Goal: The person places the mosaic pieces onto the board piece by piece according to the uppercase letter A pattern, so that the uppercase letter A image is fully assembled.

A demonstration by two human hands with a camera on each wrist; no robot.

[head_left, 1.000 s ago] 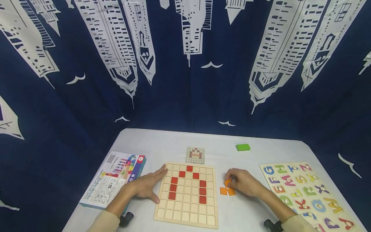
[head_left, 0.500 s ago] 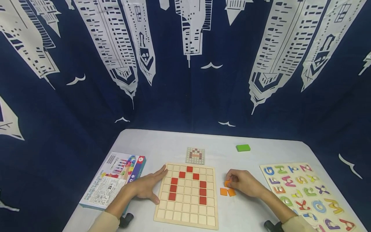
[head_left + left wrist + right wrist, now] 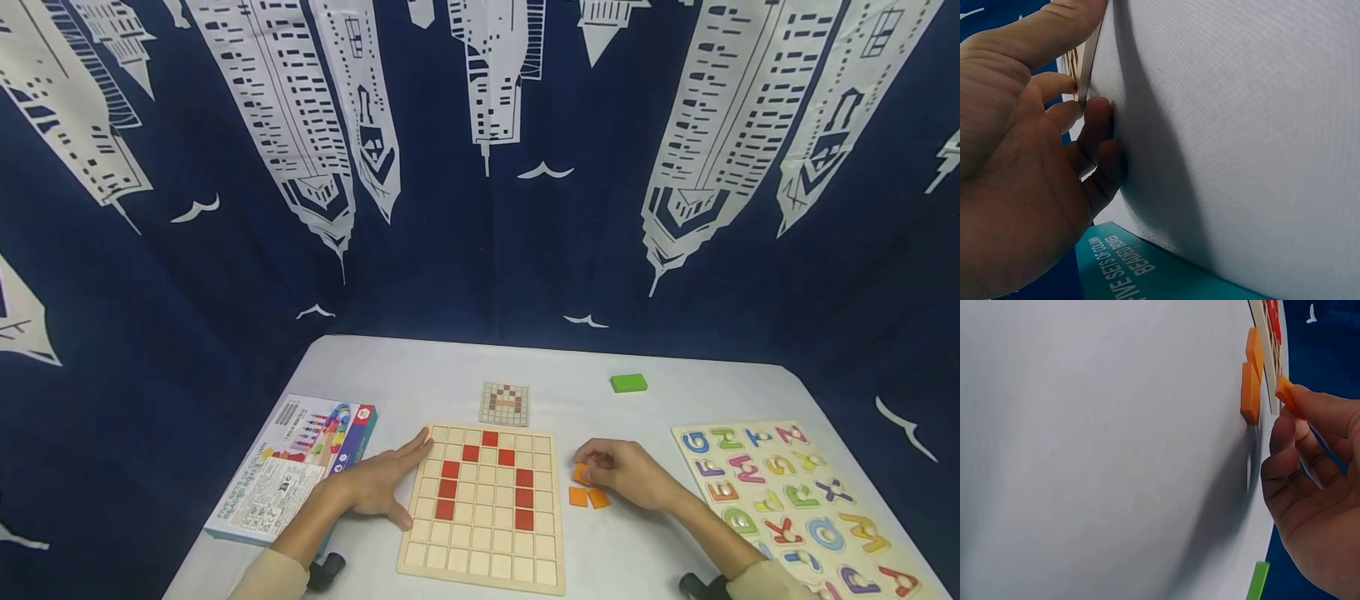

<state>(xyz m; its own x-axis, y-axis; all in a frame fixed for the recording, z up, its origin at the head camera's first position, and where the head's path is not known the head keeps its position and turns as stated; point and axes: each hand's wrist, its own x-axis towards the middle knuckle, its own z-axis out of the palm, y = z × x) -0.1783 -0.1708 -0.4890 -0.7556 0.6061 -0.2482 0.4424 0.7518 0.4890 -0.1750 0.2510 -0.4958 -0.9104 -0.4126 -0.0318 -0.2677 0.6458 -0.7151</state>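
Note:
A wooden grid board [image 3: 483,517] with several red square tiles [image 3: 524,498] in its cells lies in the middle of the table. My left hand [image 3: 375,483] rests against the board's left edge with fingers spread; the left wrist view shows its thumb and fingertips at that edge. To the right of the board, my right hand [image 3: 626,471] pinches an orange square tile [image 3: 1287,395] between thumb and fingers, lifted off the cloth in the right wrist view. Two more orange tiles [image 3: 587,497] lie on the table just below that hand.
A small pattern card [image 3: 505,404] lies behind the board. A green block [image 3: 628,383] sits at the back right. A boxed toy set [image 3: 292,467] is at the left, partly behind my left forearm. An alphabet puzzle board [image 3: 795,500] lies at the right, partly under my right forearm.
My right hand has shifted slightly left toward the board with the orange tile between its fingers. The left hand stays at the board's edge.

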